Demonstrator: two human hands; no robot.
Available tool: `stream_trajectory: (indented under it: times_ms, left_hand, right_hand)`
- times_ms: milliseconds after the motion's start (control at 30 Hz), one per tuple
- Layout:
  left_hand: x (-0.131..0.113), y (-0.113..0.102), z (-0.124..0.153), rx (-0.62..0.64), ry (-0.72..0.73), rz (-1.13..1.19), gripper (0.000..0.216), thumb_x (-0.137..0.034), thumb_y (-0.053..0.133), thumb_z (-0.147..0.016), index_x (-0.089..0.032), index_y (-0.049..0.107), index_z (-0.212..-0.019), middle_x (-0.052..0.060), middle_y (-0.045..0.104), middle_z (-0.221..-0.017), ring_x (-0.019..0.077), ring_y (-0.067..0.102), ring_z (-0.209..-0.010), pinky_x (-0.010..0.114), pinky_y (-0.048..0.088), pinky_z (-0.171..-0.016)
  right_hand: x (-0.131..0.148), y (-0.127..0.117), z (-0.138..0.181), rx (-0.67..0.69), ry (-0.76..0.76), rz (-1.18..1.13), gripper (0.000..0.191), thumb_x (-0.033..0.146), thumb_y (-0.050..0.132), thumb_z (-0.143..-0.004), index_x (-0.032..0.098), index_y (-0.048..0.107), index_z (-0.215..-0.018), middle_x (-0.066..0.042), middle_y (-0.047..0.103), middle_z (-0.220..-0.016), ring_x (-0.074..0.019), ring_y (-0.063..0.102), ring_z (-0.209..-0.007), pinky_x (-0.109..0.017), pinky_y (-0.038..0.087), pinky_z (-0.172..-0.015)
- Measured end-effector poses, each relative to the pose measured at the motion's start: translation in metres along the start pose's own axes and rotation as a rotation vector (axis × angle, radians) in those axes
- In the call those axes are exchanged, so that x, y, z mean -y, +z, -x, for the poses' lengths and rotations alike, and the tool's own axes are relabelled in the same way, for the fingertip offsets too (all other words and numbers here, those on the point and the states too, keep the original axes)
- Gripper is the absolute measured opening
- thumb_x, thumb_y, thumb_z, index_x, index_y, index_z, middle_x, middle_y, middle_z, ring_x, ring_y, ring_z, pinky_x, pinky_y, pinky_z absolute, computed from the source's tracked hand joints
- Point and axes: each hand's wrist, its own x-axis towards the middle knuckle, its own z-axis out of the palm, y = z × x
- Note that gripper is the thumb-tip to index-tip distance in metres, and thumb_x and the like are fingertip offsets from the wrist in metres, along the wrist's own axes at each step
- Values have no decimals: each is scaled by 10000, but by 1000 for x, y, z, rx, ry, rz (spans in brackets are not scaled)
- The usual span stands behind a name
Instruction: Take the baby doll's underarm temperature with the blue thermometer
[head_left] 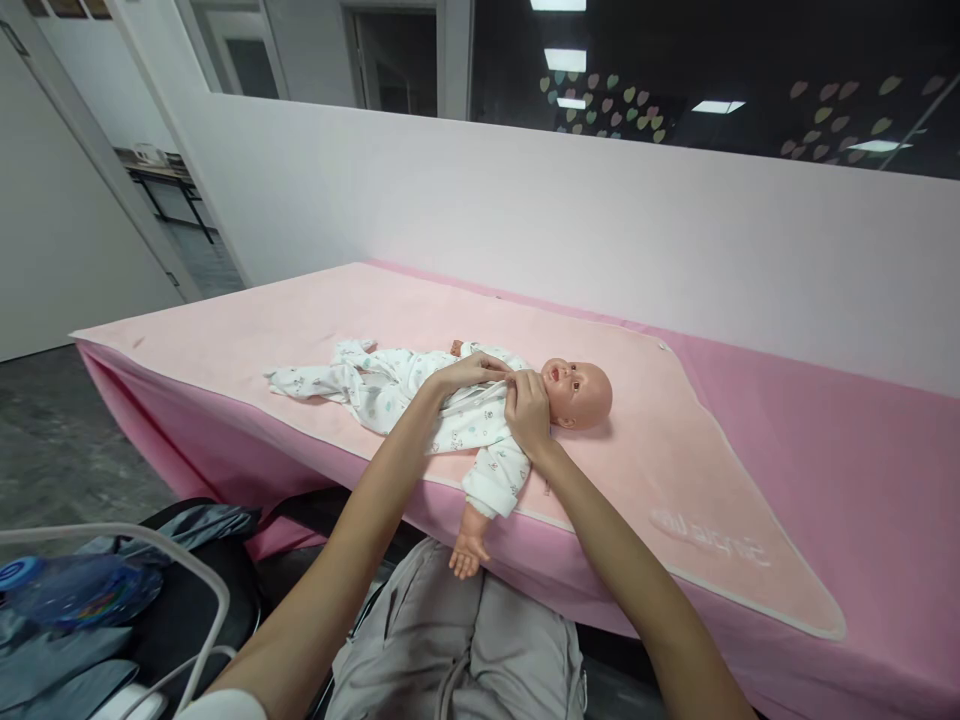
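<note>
A baby doll (585, 394) lies on its back on a light pink mat (247, 325), head to the right. It wears a white patterned romper (390, 378), whose legs trail off to the left. My left hand (471, 372) rests on the doll's chest, its fingertips pinching the romper's front near the neck. Close beside it, my right hand (529, 408) is bent over the collar below the doll's chin, fingers closed on the cloth. The fingertips of both hands nearly meet; any fastener between them is too small to make out. One doll arm hangs over the table's front edge.
A darker pink cloth (840, 450) covers the table under the mat. Behind stands a white wall (600, 220) with dark glass above. At lower left, a plastic bottle (82, 590) and grey cloth lie on a black chair (225, 570), with a white cable (217, 590) in front.
</note>
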Motion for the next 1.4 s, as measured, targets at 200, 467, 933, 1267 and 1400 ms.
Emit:
stream_trajectory:
  times_ms: [200, 467, 933, 1267, 1400]
  left_hand:
    - [-2, 0, 2, 9, -20, -25, 209, -224, 604, -668, -118, 688, -828, 43, 669, -828, 162, 567, -782, 247, 439, -719]
    - [2, 2, 6, 9, 25, 66, 254, -339, 586, -739, -126, 624, -871, 34, 604, -842, 126, 531, -768, 211, 414, -676]
    - [0, 3, 9, -80, 30, -55, 395, -470, 551, -759, -105, 692, -808, 25, 560, -599, 119, 478, -580, 224, 359, -518]
    - [-6, 7, 13, -95, 43, 9, 496, -337, 717, -641, -74, 654, -1056, 42, 655, -680, 114, 537, -614, 230, 424, -593]
    - [-2, 6, 12, -77, 11, 58, 458, -357, 726, -631, -89, 681, -1000, 117, 697, -917, 195, 617, -805, 294, 472, -750]
  right_hand:
    - [0, 2, 1, -10, 63, -31, 273, 60, 300, -819, 158, 518, -952, -93, 518, -913, -197, 483, -873, -333, 424, -805]
    - [0, 6, 2, -109, 116, -162, 173, 161, 351, -869, 178, 518, -910, -63, 557, -890, -168, 515, -875, -315, 434, -829]
    - [-1, 8, 4, -176, 106, -199, 166, 202, 363, -879, 193, 529, -866, -56, 576, -852, -162, 534, -841, -314, 451, -793]
    - [-1, 7, 2, -186, 88, -215, 168, 149, 362, -855, 181, 510, -926, -73, 568, -904, -169, 529, -888, -319, 450, -829]
    - [-1, 6, 2, -169, 101, -227, 185, 123, 345, -838, 180, 504, -913, -70, 558, -888, -167, 524, -866, -317, 453, -813]
